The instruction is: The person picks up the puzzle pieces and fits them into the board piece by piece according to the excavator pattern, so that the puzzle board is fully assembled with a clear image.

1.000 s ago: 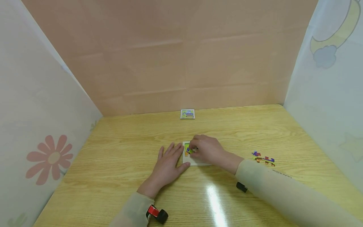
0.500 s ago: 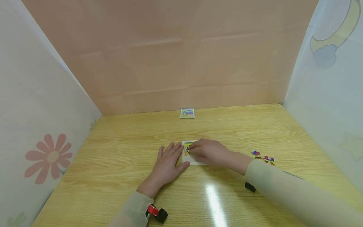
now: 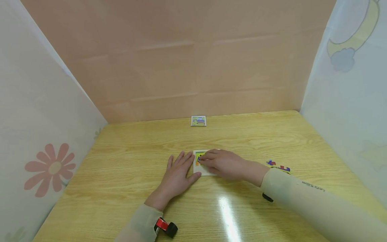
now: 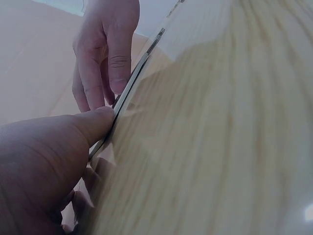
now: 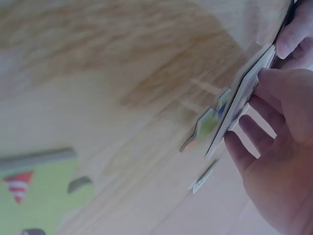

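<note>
A white-bordered jigsaw board (image 3: 206,171) with a coloured recess lies flat on the table. My left hand (image 3: 173,178) is spread palm down along its left side, with the fingertips and thumb at the board's edge; the left wrist view shows the left thumb (image 4: 95,122) against that edge. Over the board, my right hand (image 3: 225,163) presses with extended fingers. A small jigsaw piece (image 3: 199,158) shows at its fingertips, the rest covered by the hand. In the right wrist view the right hand (image 5: 276,142) touches the board (image 5: 242,95) with thumb and fingers.
Loose jigsaw pieces (image 3: 284,168) lie to the right, partly behind the right sleeve. A green piece with a pennant (image 5: 19,186) is close in the right wrist view. A small picture card (image 3: 198,121) lies at the back edge, before the tan backdrop (image 3: 193,67).
My right hand went from a raised pinch on the piece to lying lower and flatter over the board, slightly to the right. The left hand stayed in place.
</note>
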Available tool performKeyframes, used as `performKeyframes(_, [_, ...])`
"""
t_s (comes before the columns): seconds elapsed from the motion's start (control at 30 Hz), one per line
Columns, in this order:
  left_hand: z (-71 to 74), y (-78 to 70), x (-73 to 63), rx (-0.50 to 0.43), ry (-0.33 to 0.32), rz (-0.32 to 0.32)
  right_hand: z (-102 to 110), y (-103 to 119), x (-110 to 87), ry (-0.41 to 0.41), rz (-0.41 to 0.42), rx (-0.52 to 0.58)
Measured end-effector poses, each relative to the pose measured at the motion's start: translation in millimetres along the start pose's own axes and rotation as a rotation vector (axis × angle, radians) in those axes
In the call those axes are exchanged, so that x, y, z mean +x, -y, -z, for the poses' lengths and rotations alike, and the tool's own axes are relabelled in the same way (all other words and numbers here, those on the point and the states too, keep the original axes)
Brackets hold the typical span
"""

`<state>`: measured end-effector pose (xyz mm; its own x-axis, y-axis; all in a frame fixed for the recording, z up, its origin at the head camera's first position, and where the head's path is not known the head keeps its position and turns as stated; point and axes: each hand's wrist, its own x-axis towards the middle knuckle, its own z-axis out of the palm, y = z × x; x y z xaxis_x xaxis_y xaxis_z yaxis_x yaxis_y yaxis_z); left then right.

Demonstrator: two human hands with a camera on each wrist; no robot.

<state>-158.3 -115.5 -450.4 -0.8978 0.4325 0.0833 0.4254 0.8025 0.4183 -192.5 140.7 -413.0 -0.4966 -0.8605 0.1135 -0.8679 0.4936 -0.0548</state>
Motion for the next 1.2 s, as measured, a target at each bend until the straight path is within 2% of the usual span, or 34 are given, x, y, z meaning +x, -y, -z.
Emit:
performKeyframes(0.37, [3.6, 1.0, 2.0, -0.004, 0.013, 0.001, -1.7, 0.7, -2.1, -0.003, 0.006, -0.047])
performKeyframes(0.67, [2.2, 1.7, 3.0, -0.027, 0.008, -0.008, -2.9, 3.1, -7.3, 0.051, -0.071, 0.056])
performKeyframes(0.8, [1.6, 1.5, 1.4, -0.029, 0.004, -0.011, -4.3, -0.8, -8.1, 0.036, -0.044, 0.103])
performKeyframes(1.0, [0.5, 1.4, 1.4, -0.019, 0.008, -0.014, -6.6, -6.2, -7.5, -0.041, 0.026, 0.105])
performKeyframes(1.2, [0.6, 2.9, 1.8, -0.013, -0.002, -0.007, -4.3, -5.9, -4.6, -0.024, 0.016, 0.115])
